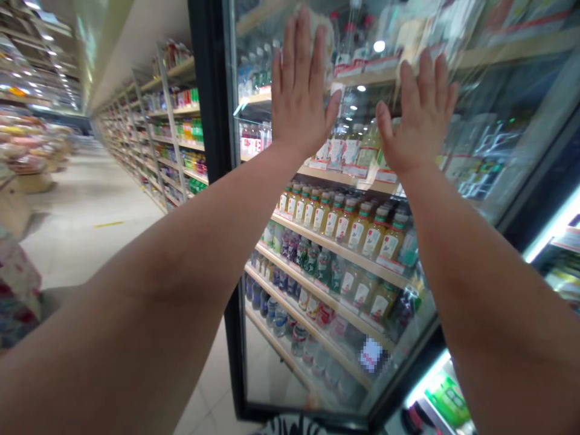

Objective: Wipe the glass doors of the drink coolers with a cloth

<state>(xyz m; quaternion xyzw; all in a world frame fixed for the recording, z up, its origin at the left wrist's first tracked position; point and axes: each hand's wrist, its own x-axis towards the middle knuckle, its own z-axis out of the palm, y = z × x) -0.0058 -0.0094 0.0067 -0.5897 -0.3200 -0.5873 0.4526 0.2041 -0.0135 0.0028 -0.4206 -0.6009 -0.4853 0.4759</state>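
Both my arms reach up to a glass cooler door with a black frame, which stands swung out. My left hand lies flat at the upper part of the pane, fingers stretched. A pale, fuzzy patch, perhaps a cloth, shows beside and behind its fingertips. To the right, my right hand is also spread palm-forward against or just before the glass; exact contact is hard to tell. Rows of bottles on wooden-edged shelves show in the pane, mixed with light reflections.
A long wall of stocked drink shelves runs away at the left along a pale floor aisle. Display stands of goods line its far side. At the lower right, a lit cooler interior holds green packs.
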